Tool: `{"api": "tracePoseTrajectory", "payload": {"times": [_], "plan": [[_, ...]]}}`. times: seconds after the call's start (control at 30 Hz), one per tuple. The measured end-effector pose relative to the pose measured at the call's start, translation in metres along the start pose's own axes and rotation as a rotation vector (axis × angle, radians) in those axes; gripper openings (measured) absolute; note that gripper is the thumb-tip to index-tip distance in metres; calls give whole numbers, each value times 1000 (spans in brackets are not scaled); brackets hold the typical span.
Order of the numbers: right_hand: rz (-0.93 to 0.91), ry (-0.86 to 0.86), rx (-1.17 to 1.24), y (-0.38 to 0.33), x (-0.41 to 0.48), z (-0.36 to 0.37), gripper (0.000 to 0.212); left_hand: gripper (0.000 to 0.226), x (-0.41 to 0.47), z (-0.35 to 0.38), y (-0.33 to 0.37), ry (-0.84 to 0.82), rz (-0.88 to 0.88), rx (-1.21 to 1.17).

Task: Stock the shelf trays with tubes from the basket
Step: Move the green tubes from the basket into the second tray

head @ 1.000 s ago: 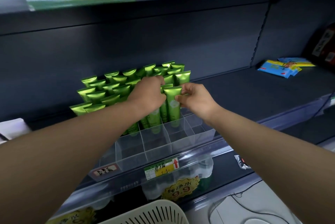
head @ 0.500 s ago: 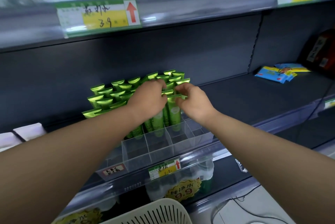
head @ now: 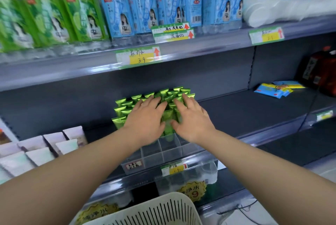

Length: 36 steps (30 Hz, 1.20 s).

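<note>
**Status of stocking.** The clear plastic divided tray (head: 163, 150) stands at the front edge of the dark grey metal shelf (head: 245, 115) and is the reference for all positions below. The rear compartments of the tray are loaded with glossy green crimp-ended tubes (head: 125, 110). The tubes stand upright with the crimped ends up, packed in close rows. The front compartments of the tray, on the person's side, are see-through and show nothing inside.

**Hands.** The left hand (head: 145, 121) lies flat on the tube tops over the left part of the tray's filled section. The right hand (head: 192, 121) lies flat over the right part. The grip of each hand is apart: fingers straight and spread, touching the tube tops, pinching nothing. Neither hand carries a tube.

**Supply.** The white slotted plastic basket (head: 154, 212) sits below and in front of the tray. Only its rim and outer wall show, so whether it holds tubes cannot be told.

**Assessment.** Judged from the layout, the task is well past half: the rear rows are loaded and the front rows are not yet filled. The flat hands suggest the loaded rows are being levelled. Work outstanding: take further tubes from the basket, if it holds any, and fill the front compartments.

**Not involved.** Pale rectangular cartons (head: 45, 144) lie left of the tray. Blue flat packets (head: 272, 90) lie well to its right.
</note>
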State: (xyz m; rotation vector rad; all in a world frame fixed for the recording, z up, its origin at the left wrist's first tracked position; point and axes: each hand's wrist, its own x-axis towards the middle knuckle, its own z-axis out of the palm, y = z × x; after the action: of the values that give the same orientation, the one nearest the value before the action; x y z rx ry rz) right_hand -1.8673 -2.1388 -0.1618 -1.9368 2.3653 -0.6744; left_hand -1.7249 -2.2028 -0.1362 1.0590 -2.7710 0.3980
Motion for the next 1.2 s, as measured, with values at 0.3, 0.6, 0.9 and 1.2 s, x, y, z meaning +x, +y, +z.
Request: {"api": "tracePoseTrajectory", "payload": {"times": [0.3,0.6,0.9,1.2], "plan": [[-17,-65,-73,-44,-57,-12,73,69,-78,-22,3,15,-63,13],[-105,-102,-44,-84,-118,-2,76,73,-158,-31,5,33,-120,-9],[-184,-154,-26,-113,-161,36,76,75,-229,-7,-5,-21,-185,-48],[-169,-272,40,-126,-190,97,74,65,-274,49,-19,-199,-270,-158]]}}
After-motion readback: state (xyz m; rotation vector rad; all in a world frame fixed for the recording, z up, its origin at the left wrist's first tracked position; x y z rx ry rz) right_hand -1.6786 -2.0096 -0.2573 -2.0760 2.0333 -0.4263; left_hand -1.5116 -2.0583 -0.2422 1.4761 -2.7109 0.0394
